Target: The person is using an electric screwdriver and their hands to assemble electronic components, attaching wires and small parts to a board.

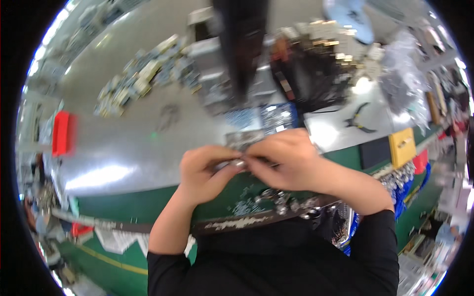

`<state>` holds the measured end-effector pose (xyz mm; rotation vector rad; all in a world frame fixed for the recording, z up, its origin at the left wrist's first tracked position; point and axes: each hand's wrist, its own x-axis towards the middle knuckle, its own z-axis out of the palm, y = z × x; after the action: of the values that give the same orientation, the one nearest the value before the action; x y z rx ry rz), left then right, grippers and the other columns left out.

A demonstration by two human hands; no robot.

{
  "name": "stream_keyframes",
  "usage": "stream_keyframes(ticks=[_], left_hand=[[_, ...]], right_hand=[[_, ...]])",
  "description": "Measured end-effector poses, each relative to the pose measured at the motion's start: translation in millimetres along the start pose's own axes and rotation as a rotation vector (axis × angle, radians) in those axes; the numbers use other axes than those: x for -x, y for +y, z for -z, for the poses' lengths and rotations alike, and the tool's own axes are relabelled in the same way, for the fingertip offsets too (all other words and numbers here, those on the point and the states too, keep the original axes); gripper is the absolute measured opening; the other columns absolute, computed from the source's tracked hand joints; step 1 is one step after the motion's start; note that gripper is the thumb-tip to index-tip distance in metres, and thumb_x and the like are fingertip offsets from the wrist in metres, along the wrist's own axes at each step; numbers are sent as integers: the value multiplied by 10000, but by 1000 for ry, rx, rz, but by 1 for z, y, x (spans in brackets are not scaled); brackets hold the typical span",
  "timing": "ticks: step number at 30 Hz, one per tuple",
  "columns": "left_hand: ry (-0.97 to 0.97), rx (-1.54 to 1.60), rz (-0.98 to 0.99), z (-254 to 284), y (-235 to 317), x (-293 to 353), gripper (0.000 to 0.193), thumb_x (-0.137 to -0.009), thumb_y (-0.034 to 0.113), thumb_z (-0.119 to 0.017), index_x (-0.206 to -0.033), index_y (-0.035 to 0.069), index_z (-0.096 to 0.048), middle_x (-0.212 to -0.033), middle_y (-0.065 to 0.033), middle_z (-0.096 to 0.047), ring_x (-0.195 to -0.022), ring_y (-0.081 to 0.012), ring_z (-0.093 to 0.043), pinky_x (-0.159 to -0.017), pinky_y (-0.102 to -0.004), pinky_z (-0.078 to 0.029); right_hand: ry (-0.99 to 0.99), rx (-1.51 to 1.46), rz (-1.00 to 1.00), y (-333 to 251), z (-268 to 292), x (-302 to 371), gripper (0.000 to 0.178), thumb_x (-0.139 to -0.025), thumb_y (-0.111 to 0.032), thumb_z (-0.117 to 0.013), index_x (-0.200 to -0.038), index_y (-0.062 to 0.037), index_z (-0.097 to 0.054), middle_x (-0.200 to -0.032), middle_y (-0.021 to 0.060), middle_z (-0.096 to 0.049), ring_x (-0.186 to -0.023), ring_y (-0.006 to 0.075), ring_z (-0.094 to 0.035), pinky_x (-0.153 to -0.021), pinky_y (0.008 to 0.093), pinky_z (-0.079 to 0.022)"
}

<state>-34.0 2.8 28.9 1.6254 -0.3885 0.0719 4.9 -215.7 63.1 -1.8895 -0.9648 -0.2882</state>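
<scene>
Pinching a small silvery part (240, 163) between thumb and fingers, the left hand (203, 173) was clamped on it above the table's front edge. The right hand (289, 157) met it there, fingertips drawn in close; blur hid whether they gripped. Work on this part seemed under way, not finished. Nearer the body, loose shiny pieces (281, 203) and tiny clear bits (244, 206) lay on the green mat (138, 207), apparently unused. Beyond the hands sat a blue tray (293, 114) of small pieces. Farther back lay a heap of pale blocks (148, 74); whether those were done, one could not tell.
</scene>
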Motion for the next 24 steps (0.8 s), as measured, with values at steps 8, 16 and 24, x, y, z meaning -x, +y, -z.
stream_keyframes(ticks=[8, 16, 24], left_hand=[[136, -414, -141, 3, 4, 2, 132, -883, -81, -711, -993, -9, -697, -896, -149, -770, -813, -239, -782, -736, -319, -595], [192, -429, -130, 2, -12, 2, 104, -973, -54, -631, -1077, -47, -634, -929, -135, -728, -799, -199, -743, -753, -305, -586], [-290, 746, 545, 3, 5, 3, 336, -1070, 254, -621, -1180, -63, -613, -834, -175, -720, -651, -240, -712, -593, -328, -578]], right_hand=[[-224, -117, -253, -9, 8, -5, 316, -853, -101, -725, -1132, 46, -711, -822, 170, -708, -644, 318, -687, -600, 396, -545], [-119, -326, -284, -4, -1, -2, 224, -889, -64, -657, -1071, 56, -708, -852, 212, -722, -772, 370, -720, -714, 436, -565], [-248, -414, -409, -2, 19, -3, 188, -932, -33, -672, -1097, 52, -703, -726, 121, -669, -630, 166, -619, -597, 310, -468]])
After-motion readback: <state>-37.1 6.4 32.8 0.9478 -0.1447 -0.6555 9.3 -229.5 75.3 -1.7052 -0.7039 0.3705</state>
